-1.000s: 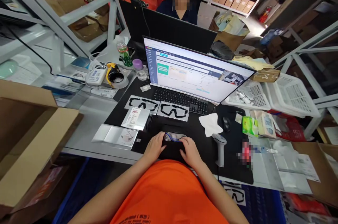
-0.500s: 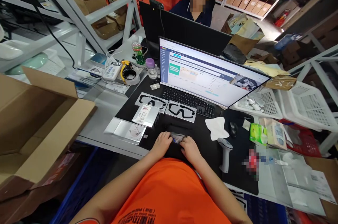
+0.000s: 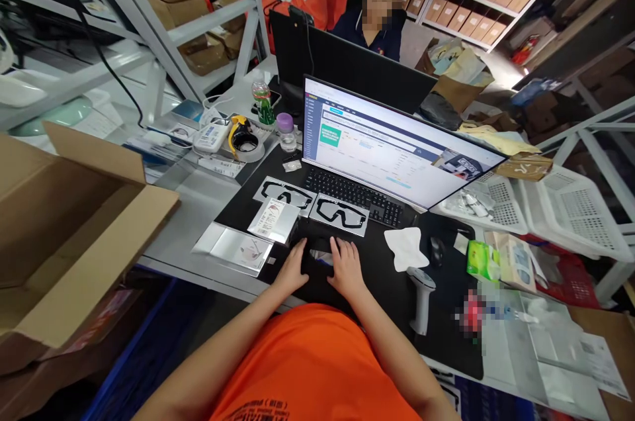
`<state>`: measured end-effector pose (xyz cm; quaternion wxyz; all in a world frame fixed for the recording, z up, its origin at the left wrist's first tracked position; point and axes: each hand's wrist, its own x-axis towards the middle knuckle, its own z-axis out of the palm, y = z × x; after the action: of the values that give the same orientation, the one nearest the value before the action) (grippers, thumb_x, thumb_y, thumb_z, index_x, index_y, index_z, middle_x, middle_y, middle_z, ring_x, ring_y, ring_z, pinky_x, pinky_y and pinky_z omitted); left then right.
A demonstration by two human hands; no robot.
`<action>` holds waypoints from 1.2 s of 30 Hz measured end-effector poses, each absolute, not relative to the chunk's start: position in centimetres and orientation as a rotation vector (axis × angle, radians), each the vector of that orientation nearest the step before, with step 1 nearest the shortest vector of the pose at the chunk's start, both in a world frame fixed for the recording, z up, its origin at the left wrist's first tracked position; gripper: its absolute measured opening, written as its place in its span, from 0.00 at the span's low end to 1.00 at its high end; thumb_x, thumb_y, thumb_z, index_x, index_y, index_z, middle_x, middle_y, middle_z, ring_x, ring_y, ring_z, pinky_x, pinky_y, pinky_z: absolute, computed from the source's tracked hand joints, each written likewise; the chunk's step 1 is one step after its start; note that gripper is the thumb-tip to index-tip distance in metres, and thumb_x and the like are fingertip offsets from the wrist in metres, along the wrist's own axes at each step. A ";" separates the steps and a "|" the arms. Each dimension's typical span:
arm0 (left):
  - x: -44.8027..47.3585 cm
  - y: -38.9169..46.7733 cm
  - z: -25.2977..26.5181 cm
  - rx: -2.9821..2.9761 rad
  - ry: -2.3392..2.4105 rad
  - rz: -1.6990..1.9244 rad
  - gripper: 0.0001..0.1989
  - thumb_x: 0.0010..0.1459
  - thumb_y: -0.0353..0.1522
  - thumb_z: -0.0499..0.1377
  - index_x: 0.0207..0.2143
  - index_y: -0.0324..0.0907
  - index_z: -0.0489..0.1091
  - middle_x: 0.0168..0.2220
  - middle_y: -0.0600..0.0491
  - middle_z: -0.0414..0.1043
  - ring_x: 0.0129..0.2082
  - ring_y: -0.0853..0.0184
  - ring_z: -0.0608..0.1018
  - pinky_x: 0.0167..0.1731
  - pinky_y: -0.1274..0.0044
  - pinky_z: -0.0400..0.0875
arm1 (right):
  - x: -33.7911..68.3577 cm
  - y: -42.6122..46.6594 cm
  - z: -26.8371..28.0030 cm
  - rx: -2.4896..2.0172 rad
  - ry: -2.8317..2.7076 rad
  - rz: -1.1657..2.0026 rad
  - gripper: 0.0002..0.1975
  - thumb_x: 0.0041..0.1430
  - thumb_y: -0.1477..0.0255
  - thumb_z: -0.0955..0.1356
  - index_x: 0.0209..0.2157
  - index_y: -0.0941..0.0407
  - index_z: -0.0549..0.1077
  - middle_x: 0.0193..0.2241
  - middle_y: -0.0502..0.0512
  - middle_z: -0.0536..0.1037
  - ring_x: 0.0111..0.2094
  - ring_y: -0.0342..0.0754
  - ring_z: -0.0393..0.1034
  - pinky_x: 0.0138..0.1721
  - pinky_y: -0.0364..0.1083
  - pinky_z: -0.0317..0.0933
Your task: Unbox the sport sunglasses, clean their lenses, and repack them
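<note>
My left hand [image 3: 292, 270] rests over the black desk mat with its fingers stretched out and the thumb apart. Opposite it, my right hand [image 3: 348, 267] has its fingers spread. Between them lies a small dark item with a pale shiny strip [image 3: 322, 255]; its kind is hard to make out, and neither hand is clearly gripping it. Beyond my left hand sits a silver box with a label [image 3: 274, 219]. A flat silver packet [image 3: 243, 249] lies to its left. Two cards with black goggle-shaped prints, a left one [image 3: 285, 194] and a right one [image 3: 341, 214], lie before the keyboard.
Past the keyboard [image 3: 364, 194] stands a lit monitor [image 3: 387, 136]. On the right are a white cloth [image 3: 404, 249], a mouse [image 3: 437, 251] and a barcode scanner [image 3: 421, 298]. An open cardboard box [image 3: 99, 262] borders the left side. Someone sits behind the monitors.
My hands have opened and spread away from the item between them, which they were pinching with bent fingers. The head view has shifted slightly.
</note>
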<state>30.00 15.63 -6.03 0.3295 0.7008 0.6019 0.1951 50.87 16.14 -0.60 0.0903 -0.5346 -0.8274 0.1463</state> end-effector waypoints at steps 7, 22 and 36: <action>31.1 16.8 -4.1 1.806 1.601 0.208 0.20 0.66 0.38 0.60 0.58 0.41 0.67 0.58 0.44 0.69 0.54 0.57 0.75 0.53 0.58 0.73 | 54.4 16.9 0.6 -1.514 -2.525 0.563 0.48 0.45 0.76 0.75 0.68 0.56 0.57 0.55 0.63 0.71 0.56 0.59 0.64 0.58 0.57 0.60; 34.0 17.5 0.5 1.745 1.427 -0.146 0.17 0.66 0.40 0.59 0.52 0.39 0.70 0.50 0.47 0.74 0.46 0.62 0.78 0.46 0.64 0.77 | 54.9 14.7 -0.8 -1.567 -2.536 0.554 0.50 0.49 0.76 0.78 0.70 0.47 0.55 0.60 0.60 0.70 0.59 0.61 0.64 0.62 0.61 0.57; 34.9 18.3 0.8 1.775 1.328 0.172 0.16 0.66 0.39 0.59 0.50 0.38 0.71 0.47 0.48 0.75 0.42 0.63 0.79 0.43 0.67 0.78 | 53.4 14.7 -1.4 -1.399 -2.305 0.675 0.24 0.56 0.72 0.68 0.56 0.47 0.76 0.68 0.58 0.62 0.69 0.65 0.50 0.64 0.74 0.41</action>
<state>34.92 18.27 0.81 0.4429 0.7158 0.5355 0.0692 53.44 14.65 -1.42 0.1801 -0.4952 -0.8156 0.2389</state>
